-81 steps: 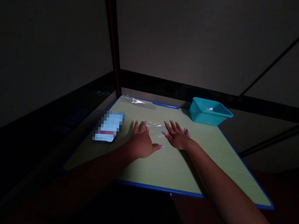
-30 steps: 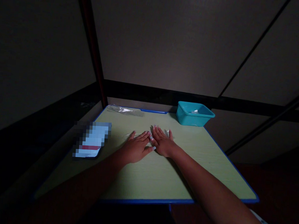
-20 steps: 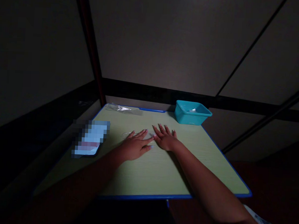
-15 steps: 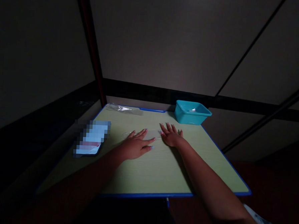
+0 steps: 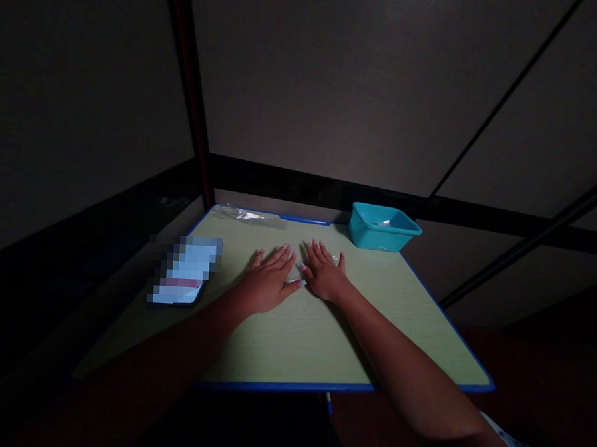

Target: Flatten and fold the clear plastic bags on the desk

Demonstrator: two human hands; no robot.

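Observation:
A clear plastic piece [image 5: 296, 271] lies flat near the middle of the pale table [image 5: 292, 343], mostly covered by my hands. My left hand [image 5: 269, 281] rests palm down over its left part, fingers spread. Over its right part lies my right hand [image 5: 324, 273], also palm down with the fingers stretched out. The two thumbs are close together, with a bit of the plastic showing between the hands. Neither hand grips anything.
A turquoise basket [image 5: 382, 238] with something small and pale inside stands at the table's back right corner. Another clear plastic bag [image 5: 249, 216] lies along the back left edge. A phone [image 5: 188, 271], partly pixelated, is at the left. Walls stand behind and left.
My right hand has slid left over the plastic, closer to my left hand. My left hand has shifted slightly, its fingers pointing more forward.

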